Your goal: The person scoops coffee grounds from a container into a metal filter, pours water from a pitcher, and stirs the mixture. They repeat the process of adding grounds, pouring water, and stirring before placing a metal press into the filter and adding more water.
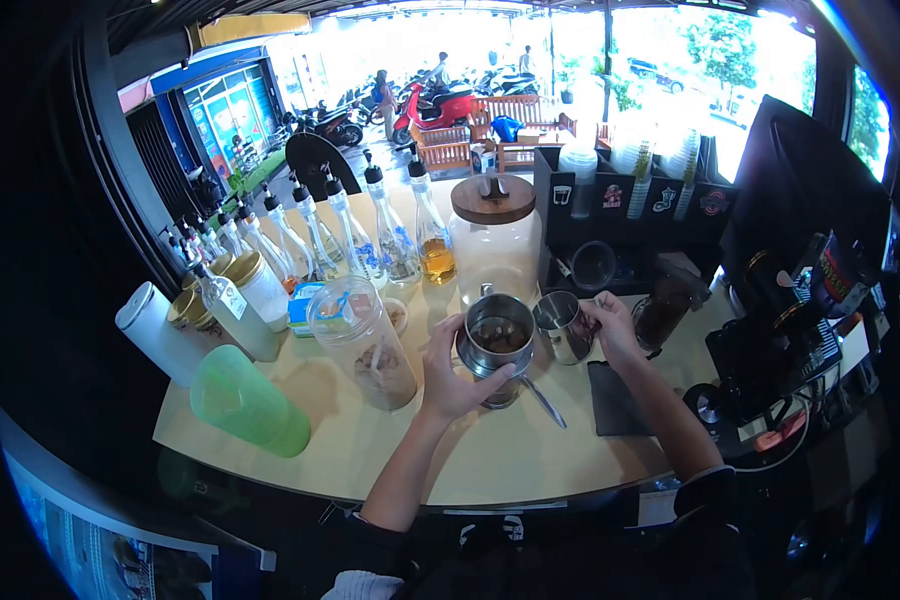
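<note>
My left hand [460, 375] is wrapped round the side of a round metal cup [498, 328] that holds dark liquid. The cup stands on a wider metal piece, and a metal handle [545, 402] sticks out below it to the lower right. With its fingers closed at the handle side, my right hand [613, 328] holds a small metal pitcher [563, 328], tilted beside the cup. Just behind both stands a large glass jar [495, 245] with a wooden lid. To the left of my left hand is a tall clear pitcher [370, 350] with brown contents.
A green pitcher [250, 400] stands at the left, with white-lidded jars and a row of pump bottles [355, 240] behind. A black cup organizer [630, 205] is at the back right. A dark mat [618, 400] and a black machine [770, 340] are at the right.
</note>
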A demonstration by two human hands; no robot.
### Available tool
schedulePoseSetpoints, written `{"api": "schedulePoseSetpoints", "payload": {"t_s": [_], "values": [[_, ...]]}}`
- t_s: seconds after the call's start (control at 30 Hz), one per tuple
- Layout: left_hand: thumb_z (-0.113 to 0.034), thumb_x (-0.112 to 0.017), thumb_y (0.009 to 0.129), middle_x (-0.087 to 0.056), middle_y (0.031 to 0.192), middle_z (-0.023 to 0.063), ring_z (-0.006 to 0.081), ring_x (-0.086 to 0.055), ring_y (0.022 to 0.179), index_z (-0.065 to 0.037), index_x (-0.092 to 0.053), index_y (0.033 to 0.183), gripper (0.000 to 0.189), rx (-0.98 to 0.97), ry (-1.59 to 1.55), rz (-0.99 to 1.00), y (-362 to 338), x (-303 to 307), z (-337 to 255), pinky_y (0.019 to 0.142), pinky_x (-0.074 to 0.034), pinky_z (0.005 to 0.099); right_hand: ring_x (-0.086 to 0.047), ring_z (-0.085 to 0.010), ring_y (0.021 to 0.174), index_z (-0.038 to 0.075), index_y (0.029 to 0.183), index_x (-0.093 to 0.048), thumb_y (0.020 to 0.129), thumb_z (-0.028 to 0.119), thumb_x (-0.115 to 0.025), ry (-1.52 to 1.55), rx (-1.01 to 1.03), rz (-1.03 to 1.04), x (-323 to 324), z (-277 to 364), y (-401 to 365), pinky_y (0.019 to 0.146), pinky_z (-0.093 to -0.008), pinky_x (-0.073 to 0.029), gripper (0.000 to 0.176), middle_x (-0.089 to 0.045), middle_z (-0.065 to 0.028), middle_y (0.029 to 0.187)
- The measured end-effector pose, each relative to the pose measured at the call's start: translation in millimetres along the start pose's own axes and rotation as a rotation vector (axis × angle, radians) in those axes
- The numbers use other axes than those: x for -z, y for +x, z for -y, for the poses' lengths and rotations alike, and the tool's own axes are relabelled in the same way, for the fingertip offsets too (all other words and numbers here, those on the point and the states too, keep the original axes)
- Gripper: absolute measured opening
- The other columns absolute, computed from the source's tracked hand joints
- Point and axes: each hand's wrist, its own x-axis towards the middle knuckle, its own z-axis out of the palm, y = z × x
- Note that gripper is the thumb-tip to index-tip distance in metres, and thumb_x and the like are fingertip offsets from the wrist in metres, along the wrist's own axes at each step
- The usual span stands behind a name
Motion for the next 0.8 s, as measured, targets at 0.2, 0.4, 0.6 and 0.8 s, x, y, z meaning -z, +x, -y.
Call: {"api": "schedulePoseSetpoints", "payload": {"t_s": [0.2,0.4,0.6,0.8], "values": [[-0.034,-0.086,0.062,-0.059,0.110,0.0142,0.0245,-0.061,0.102,0.001,-0.051,0.119,0.076,0.019,-0.004,0.010,1,0,0,0.090,-0.048,0.0355,-0.052,-0.0066,0.063,0.010,0.079,-0.050,0.092,0.009,-0.059,0.048,0.012,-0.039,0,-12,-6,0.061,-0.0217,-0.040,0.016,-0.056,0.0010,0.071],[-0.034,-0.086,0.061,-0.059,0.109,0.0160,0.0270,-0.062,0.099,0.001,-0.050,0.118,0.076,0.011,-0.006,0.000,-1,-1,1,0.087,-0.050,0.0365,-0.055,-0.0091,0.069,0.009,0.082,-0.051,0.094,0.013,-0.058,-0.089,0.021,-0.076,18,-33,-9,0.064,-0.0241,-0.043,0.015,-0.059,-0.0014,0.077],[-0.034,-0.086,0.061,-0.059,0.108,0.0147,0.0259,-0.062,0.098,0.000,-0.051,0.118,0.075,0.010,0.002,0.001,0,1,-3,0.087,-0.050,0.0361,-0.053,-0.0136,0.072,0.004,0.088,-0.053,0.086,0.010,-0.065,-0.703,0.467,-0.195,4,-2,-35,0.064,-0.0277,-0.042,0.014,-0.056,-0.0039,0.080],[-0.033,-0.086,0.062,-0.060,0.107,0.0139,0.0248,-0.062,0.099,0.000,-0.051,0.118,0.074,0.044,-0.024,0.009,-1,-1,-2,0.087,-0.050,0.0354,-0.060,-0.0289,0.080,0.001,0.095,-0.052,0.085,0.010,-0.063,-0.984,0.318,0.375,-38,4,-100,0.067,-0.0395,-0.049,0.018,-0.056,-0.0142,0.092]]}}
